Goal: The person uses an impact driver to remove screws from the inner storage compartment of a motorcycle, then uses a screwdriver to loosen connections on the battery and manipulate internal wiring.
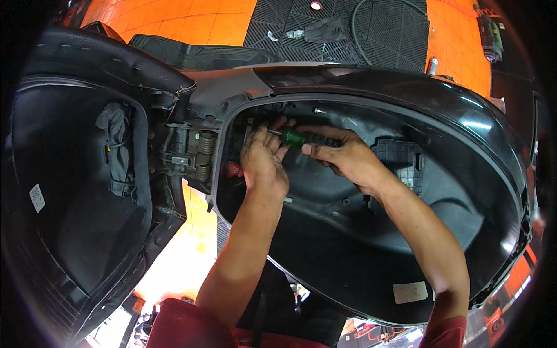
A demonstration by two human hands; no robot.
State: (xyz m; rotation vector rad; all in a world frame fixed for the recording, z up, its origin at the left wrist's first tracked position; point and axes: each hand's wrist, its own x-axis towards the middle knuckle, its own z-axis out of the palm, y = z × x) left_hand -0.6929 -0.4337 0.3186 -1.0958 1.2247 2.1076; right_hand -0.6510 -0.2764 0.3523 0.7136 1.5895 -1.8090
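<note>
My right hand [342,153] grips a screwdriver [292,137] by its green and black handle, the shaft pointing left. Around the front of that shaft are the bent fingers of my left hand [265,159], so the tip is hidden. Both hands are inside the black under-seat storage bin [325,243] of a scooter, at its left end by the hinge. Just below my left hand, a small red part [234,169] shows against the bin wall. A small bright bolt-like piece [318,110] sits at the far wall.
The raised seat [75,191] stands at the left, a dark rolled pouch [120,149] strapped inside it. A sprung hinge [204,152] joins it to the bin. Inside the bin is a ribbed black panel [400,162]. Beyond the scooter, a dark mat [394,35] lies on orange flooring.
</note>
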